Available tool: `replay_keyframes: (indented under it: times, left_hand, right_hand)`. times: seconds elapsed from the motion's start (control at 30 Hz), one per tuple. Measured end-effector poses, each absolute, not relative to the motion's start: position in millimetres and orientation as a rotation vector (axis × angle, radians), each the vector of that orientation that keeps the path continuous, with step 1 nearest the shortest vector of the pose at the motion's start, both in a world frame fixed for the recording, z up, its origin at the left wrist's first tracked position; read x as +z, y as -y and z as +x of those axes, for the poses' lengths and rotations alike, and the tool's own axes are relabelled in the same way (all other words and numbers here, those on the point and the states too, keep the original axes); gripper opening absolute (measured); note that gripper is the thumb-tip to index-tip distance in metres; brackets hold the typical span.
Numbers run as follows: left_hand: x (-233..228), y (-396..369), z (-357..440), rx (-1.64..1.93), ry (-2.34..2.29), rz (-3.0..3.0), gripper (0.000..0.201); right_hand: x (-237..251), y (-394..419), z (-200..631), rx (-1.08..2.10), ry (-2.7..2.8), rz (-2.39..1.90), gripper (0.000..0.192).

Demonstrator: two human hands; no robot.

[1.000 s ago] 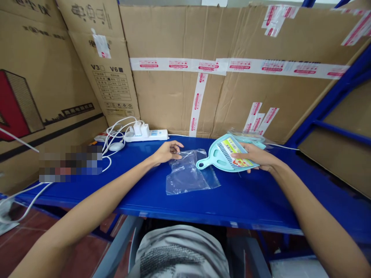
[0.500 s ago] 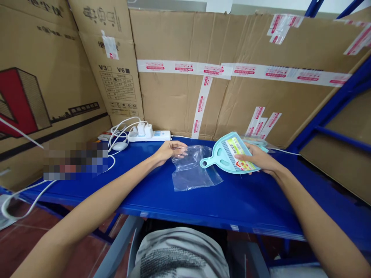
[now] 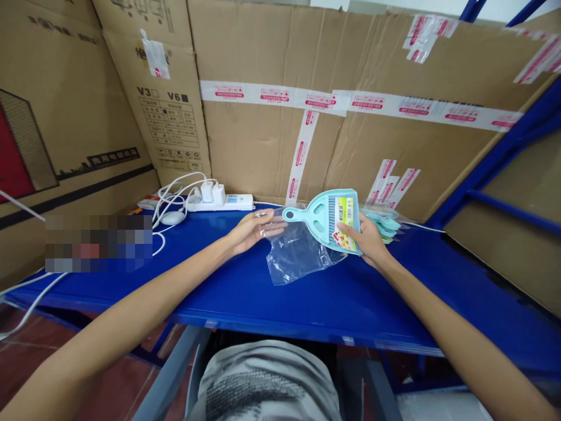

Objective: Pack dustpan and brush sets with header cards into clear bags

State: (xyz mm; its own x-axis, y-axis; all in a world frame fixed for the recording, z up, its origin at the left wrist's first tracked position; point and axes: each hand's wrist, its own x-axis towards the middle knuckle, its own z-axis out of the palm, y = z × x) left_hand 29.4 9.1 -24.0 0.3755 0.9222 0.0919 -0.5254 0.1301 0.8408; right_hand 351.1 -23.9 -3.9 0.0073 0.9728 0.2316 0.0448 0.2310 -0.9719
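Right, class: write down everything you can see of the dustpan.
The dustpan is small, pale turquoise, plastic by its look, with a short handle ending in a round hanging hole. A ribbed strip crosses the pan, beside a yellow and white label with a barcode. The right hand grips its wide edge and holds it tilted above the blue shelf, handle pointing left. It hangs over the mouth of a clear bag, which the left hand pinches.

Taped cardboard boxes (image 3: 350, 117) wall the space beyond the hands; a blue shelf (image 3: 307, 298) lies beneath them; reddish floor (image 3: 26, 362) shows lower left.
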Motion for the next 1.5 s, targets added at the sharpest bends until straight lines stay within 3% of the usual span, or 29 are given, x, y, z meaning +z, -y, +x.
replay_keyframes:
  times: [0.2,0.4,0.5,0.9,1.13,1.4,1.5]
  left_hand:
    - [-26.4,-7.8,31.6,0.942,-0.707,1.006,0.021]
    - [-21.8,-10.8,23.7,1.223,-0.654,0.948,0.023]
    - [-18.2,-5.6,21.8,1.121,-0.467,0.977,0.027]
    - [-9.4,19.2,38.9,1.034,-0.348,0.989,0.066]
    - [-16.1,18.9,45.0,1.095,-0.595,0.952,0.033]
    - [-22.3,19.0,42.8,0.997,-0.550,1.055,0.036]
    - [-26.9,18.2,44.9,0.989,-0.581,1.048,0.035]
  right_hand:
    - [-4.9,20.2,357.8,0.885,1.296,-1.044,0.066]
    - [-0.5,25.1,360.9,0.972,1.512,-1.087,0.067]
    - [1.5,32.0,353.3,0.930,1.523,-1.064,0.067]
    - [-3.9,49.1,329.7,1.161,1.503,-1.042,0.063]
    - [-10.0,48.3,322.7,1.059,1.375,-0.999,0.074]
    - [-17.1,43.4,325.6,0.993,1.475,-1.044,0.073]
    - [-22.6,44.3,323.1,0.930,1.518,-1.050,0.084]
